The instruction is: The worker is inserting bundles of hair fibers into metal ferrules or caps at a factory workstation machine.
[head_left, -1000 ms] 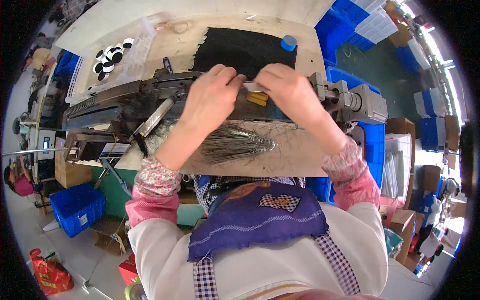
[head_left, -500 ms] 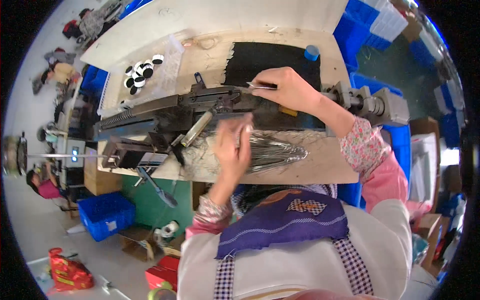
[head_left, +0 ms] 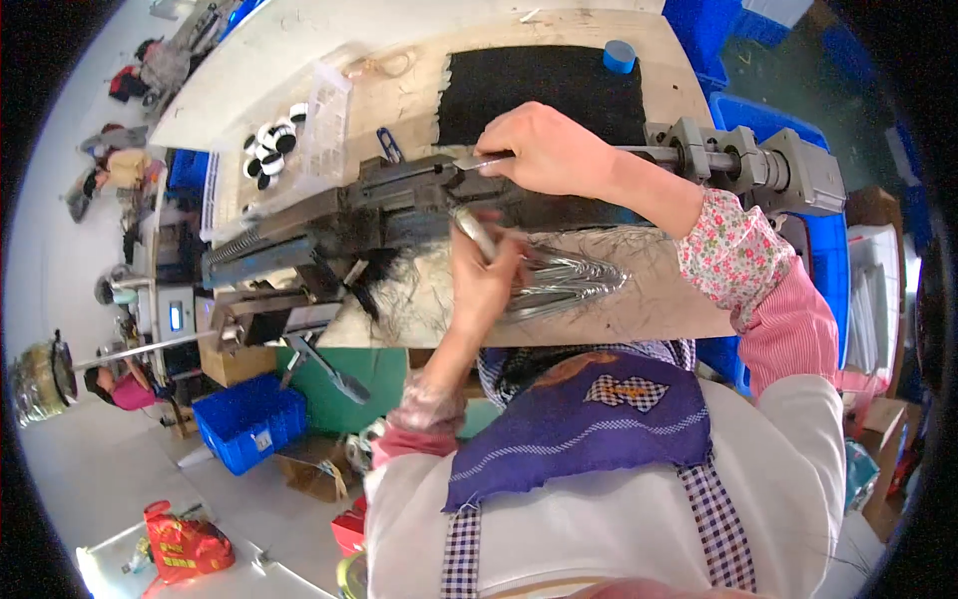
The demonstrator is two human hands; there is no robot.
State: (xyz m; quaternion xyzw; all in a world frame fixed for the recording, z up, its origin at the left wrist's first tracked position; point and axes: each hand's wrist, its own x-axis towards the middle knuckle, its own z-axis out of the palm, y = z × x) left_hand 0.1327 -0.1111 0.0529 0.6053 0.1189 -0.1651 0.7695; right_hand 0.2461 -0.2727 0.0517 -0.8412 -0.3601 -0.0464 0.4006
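My right hand point(head_left: 544, 150) is closed in a pinch on a thin, pale metal strip point(head_left: 477, 162), whose tip points left over the long dark machine point(head_left: 399, 205). Below it, my left hand point(head_left: 484, 275) is wrapped round a pale cylindrical handle point(head_left: 473, 232) at the machine's near side; its fingers are partly blurred. A bundle of thin silvery strands point(head_left: 579, 282) lies on the wooden table just right of my left hand. Behind my right hand a black cloth point(head_left: 544, 85) is spread out, with a blue round roll point(head_left: 619, 57) on its far right corner.
At the back left, a clear plastic basket point(head_left: 332, 110) holds several black-and-white round pieces point(head_left: 269, 150). A shaft with grey blocks point(head_left: 743, 155) extends at the machine's right end. Blue crates point(head_left: 249, 421) stand on the floor. Dark hair-like bits litter the table point(head_left: 659, 319).
My left hand has closed round the pale handle, which has swung up and right from its lower-left slant. My right hand has shifted slightly left with the strip. The whole view has shifted.
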